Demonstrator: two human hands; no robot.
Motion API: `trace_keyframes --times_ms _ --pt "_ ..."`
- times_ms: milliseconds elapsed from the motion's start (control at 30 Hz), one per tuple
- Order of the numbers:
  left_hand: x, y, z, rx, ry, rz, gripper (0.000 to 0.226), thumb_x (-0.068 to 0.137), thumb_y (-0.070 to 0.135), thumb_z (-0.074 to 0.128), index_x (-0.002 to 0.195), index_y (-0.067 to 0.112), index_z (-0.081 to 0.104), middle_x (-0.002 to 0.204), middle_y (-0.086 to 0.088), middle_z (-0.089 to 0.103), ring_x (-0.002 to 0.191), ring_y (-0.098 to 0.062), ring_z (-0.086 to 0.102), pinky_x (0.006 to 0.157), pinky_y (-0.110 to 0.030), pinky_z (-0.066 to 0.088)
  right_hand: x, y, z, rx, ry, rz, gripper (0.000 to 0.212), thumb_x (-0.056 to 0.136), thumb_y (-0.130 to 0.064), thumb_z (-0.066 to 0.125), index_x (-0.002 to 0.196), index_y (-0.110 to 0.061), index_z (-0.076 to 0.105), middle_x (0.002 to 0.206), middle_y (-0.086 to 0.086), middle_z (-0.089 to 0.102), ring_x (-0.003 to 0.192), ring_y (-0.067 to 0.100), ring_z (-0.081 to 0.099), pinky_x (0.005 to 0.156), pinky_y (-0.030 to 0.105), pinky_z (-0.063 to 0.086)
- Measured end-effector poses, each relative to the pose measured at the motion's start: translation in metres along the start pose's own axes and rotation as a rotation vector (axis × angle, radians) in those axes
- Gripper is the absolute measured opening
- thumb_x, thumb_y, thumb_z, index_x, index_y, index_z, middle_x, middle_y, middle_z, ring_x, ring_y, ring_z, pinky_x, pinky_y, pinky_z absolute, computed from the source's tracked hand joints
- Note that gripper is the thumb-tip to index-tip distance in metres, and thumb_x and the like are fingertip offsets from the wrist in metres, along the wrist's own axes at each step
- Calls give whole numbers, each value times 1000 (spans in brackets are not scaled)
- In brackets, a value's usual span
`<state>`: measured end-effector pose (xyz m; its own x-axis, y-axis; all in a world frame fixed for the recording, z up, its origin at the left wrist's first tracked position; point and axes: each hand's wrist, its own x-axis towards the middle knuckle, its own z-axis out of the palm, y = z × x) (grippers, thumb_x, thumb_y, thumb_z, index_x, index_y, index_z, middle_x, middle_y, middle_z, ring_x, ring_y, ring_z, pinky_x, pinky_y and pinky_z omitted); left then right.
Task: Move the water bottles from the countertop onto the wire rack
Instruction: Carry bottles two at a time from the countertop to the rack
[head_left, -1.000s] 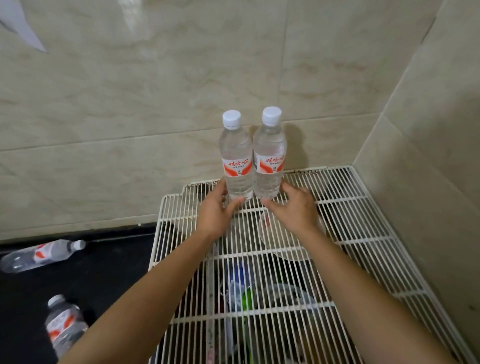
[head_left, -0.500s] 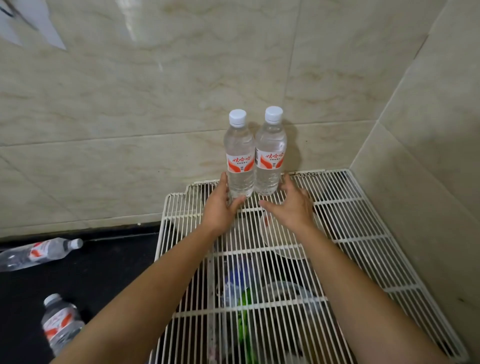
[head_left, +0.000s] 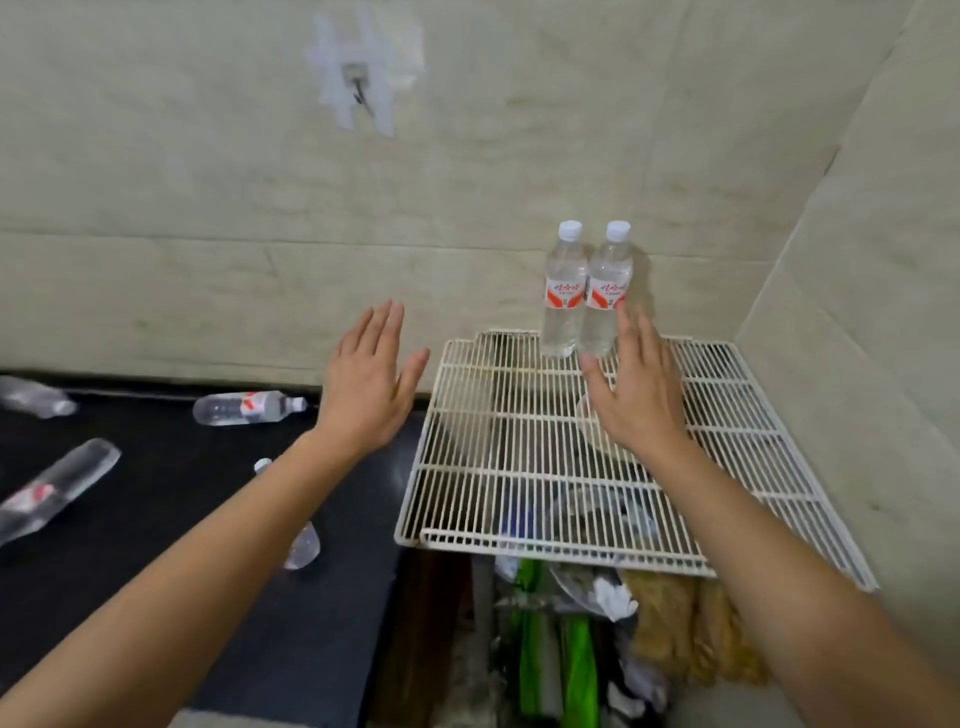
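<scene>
Two clear water bottles with white caps and red labels stand upright side by side at the back edge of the white wire rack: the left bottle and the right bottle. My right hand hovers open over the rack just in front of the right bottle, holding nothing. My left hand is open with fingers spread, left of the rack over the black countertop. Several bottles lie on the countertop: one near the wall, one at the left, one partly hidden under my left forearm.
Beige tiled walls close the back and right sides. Another bottle lies at the far left by the wall. Below the rack sit bags and green packaging. A wall hook is stuck high on the tiles.
Both hands have let go of the two upright bottles and drawn back. My left hand swung left off the rack toward the countertop. The view shifted left and pulled back.
</scene>
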<state>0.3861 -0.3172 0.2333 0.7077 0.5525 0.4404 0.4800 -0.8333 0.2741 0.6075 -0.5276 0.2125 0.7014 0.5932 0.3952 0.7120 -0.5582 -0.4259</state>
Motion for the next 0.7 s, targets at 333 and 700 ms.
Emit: trace_keyframes --times_ms 333,700 --pt "-218 -96 -124 309 12 -233 72 99 52 29 151 3 38 158 -17 37 148 -34 31 119 -51 30 -111 -160 60 181 -224 -231 74 105 -52 35 162 -17 6 171 7 1 157 26 6 127 45 12" --pt "-289 -239 -157 289 -42 -288 71 98 53 33 149 4 41 156 -18 40 143 -37 39 113 -53 37 -148 -292 123 93 -232 -273 71 104 -50 40 162 -19 12 170 10 9 155 31 15 126 48 16"
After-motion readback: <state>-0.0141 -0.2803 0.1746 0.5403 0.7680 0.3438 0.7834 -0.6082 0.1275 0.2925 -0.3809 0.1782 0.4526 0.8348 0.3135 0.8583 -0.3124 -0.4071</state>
